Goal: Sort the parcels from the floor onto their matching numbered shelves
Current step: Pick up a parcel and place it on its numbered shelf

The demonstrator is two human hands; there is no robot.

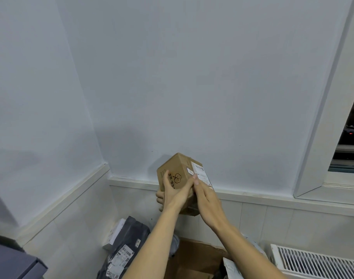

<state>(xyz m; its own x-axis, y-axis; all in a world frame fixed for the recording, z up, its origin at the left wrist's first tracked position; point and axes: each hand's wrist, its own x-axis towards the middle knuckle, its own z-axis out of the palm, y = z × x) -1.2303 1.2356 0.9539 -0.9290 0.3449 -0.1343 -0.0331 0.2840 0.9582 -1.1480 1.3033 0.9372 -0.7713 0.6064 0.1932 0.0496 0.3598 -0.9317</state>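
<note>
Small brown cardboard parcel [177, 174], lower centre, gripped by left hand [172, 193] and right hand [207, 195]: turn label up, read number.

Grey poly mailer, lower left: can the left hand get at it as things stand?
Probably not yet. The left hand grips the cardboard box together with the right hand, up at wall height. The grey poly mailer lies uncovered below, so the path looks free once the box is released.

Label [200, 174] print unreadably small; grey parcel [121, 254] cut by bottom edge.
</note>
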